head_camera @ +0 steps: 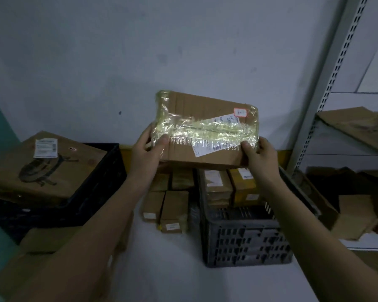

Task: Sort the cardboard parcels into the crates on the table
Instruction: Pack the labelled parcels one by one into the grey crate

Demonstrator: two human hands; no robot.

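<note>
I hold a flat cardboard parcel [202, 110] up in the air, tilted, with shiny clear tape and a white label across its face. My left hand [147, 150] grips its left edge, thumb on the taped front. My right hand [261, 154] grips its right lower corner. Below the parcel stands a grey slotted crate [244, 238] holding several small boxes. A dark crate [96, 184] at the left carries a large flat box [39, 168] with a printed drawing and a white label.
Several small cardboard boxes [168, 203] lie on the white table [162, 269] between the crates. More cardboard [46, 238] sits at the front left. A metal shelf rack [327, 88] with cardboard pieces stands at the right, against the grey wall.
</note>
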